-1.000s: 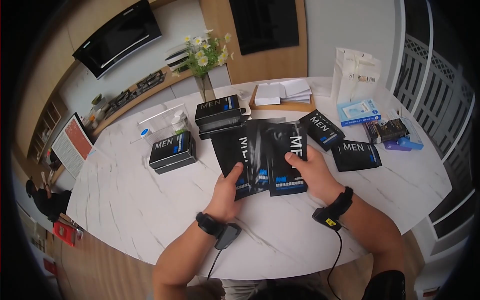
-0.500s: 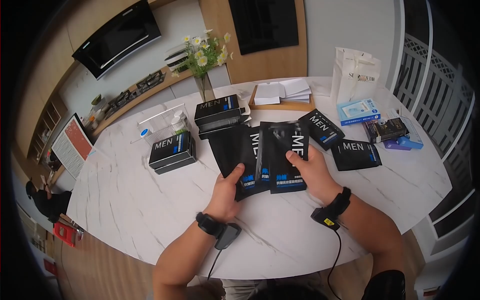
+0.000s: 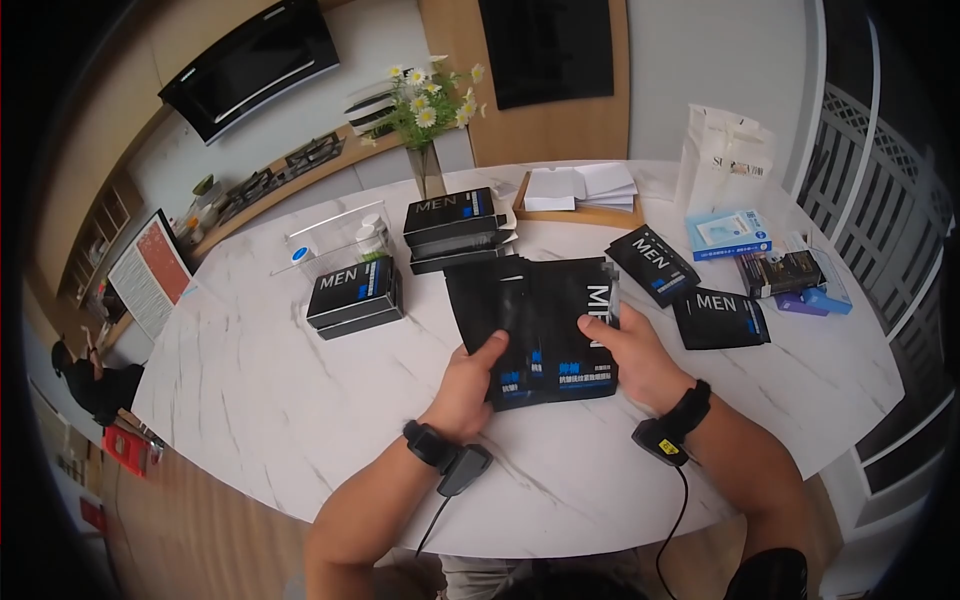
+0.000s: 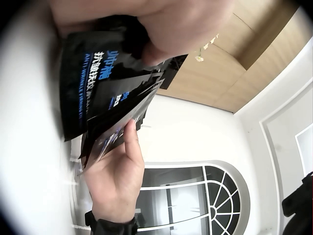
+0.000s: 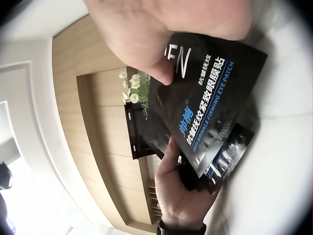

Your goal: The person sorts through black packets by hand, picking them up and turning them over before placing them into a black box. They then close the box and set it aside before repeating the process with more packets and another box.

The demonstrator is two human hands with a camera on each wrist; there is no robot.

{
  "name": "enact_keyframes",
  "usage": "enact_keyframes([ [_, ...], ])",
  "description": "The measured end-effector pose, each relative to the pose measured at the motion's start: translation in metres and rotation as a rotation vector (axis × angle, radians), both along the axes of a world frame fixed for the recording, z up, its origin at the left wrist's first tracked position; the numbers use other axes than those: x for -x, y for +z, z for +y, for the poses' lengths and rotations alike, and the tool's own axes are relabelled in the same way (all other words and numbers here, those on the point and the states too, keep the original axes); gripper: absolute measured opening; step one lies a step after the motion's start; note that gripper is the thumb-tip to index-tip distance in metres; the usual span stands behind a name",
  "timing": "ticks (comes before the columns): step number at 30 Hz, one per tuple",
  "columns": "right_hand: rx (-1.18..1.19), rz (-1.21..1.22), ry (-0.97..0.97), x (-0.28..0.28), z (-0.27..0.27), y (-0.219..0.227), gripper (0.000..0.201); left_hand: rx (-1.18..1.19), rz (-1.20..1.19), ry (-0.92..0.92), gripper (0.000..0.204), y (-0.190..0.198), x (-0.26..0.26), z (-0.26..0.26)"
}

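Note:
Several black sachets with blue and white print [image 3: 570, 350] are fanned out between both hands above the table. My left hand [image 3: 468, 392] grips the left side of the bunch, thumb on top. On the right side, my right hand [image 3: 645, 365] pinches the sachets with its thumb near the "MEN" lettering. The left wrist view shows the sachets [image 4: 110, 88] overlapping in layers. In the right wrist view the front sachet [image 5: 205, 98] reads "EYE PATCH", and the left hand [image 5: 183, 196] holds the lower layers. The fingers beneath the sachets are hidden.
Two loose black sachets [image 3: 655, 265] lie to the right. Stacked "MEN" boxes [image 3: 352, 295] and more black boxes [image 3: 455, 225] stand behind, with a clear rack, a flower vase [image 3: 427, 170], a wooden tray [image 3: 580, 214], a white bag [image 3: 725, 160] and blue boxes [image 3: 728, 235] around the marble table [image 3: 300, 420].
The held sachets have come closer together and overlap more, and the left ones now cover their lettering. Both hands sit slightly lower in the view, which has shifted a little.

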State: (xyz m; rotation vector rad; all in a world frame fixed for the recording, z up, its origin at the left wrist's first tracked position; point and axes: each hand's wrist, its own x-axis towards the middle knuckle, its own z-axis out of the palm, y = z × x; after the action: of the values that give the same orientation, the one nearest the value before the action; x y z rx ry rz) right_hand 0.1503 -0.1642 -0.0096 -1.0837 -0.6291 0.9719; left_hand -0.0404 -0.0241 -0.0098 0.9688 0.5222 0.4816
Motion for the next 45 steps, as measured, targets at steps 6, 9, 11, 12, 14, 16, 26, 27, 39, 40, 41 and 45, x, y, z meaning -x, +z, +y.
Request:
enact_keyframes([
  [6,-0.020,-0.066,0.137,0.001,0.001,-0.010,0.031,-0.128,-0.021,-0.003,0.032,-0.002,0.000,-0.004],
  [9,0.016,-0.047,0.011,0.007,-0.002,0.002,0.032,0.255,-0.115,-0.030,0.032,0.003,0.000,0.004],
  [11,-0.026,-0.009,0.024,0.007,-0.003,0.006,0.031,0.222,-0.082,-0.047,0.034,0.004,0.002,0.004],
  [12,-0.047,0.010,0.028,0.006,-0.003,0.007,0.031,0.206,-0.065,-0.057,0.036,0.004,0.002,0.002],
  [14,-0.070,-0.001,0.052,0.006,0.000,-0.001,0.032,0.035,-0.029,-0.058,0.040,0.001,0.001,-0.004],
  [16,-0.085,-0.022,0.053,0.007,0.002,-0.004,0.033,-0.061,0.003,-0.052,0.045,0.004,0.000,-0.007],
  [26,-0.101,-0.008,-0.005,0.012,0.002,-0.002,0.036,0.122,-0.103,-0.167,0.053,0.009,-0.001,-0.013],
  [27,-0.098,0.008,0.008,0.015,0.002,-0.002,0.036,0.107,-0.119,-0.223,0.052,0.012,-0.001,-0.016],
  [39,-0.178,-0.374,-0.048,0.020,0.009,-0.014,0.037,-0.620,-0.007,-0.049,0.040,-0.008,-0.008,0.004],
  [40,-0.170,-0.340,-0.043,0.019,0.010,-0.016,0.038,-0.601,-0.048,-0.016,0.043,-0.012,-0.011,0.002],
  [41,-0.162,-0.305,-0.037,0.018,0.012,-0.019,0.038,-0.582,-0.088,0.017,0.047,-0.017,-0.015,0.000],
  [45,-0.196,-0.379,-0.013,0.020,0.017,-0.033,0.048,-0.603,-0.121,-0.008,0.059,-0.039,-0.025,-0.001],
])
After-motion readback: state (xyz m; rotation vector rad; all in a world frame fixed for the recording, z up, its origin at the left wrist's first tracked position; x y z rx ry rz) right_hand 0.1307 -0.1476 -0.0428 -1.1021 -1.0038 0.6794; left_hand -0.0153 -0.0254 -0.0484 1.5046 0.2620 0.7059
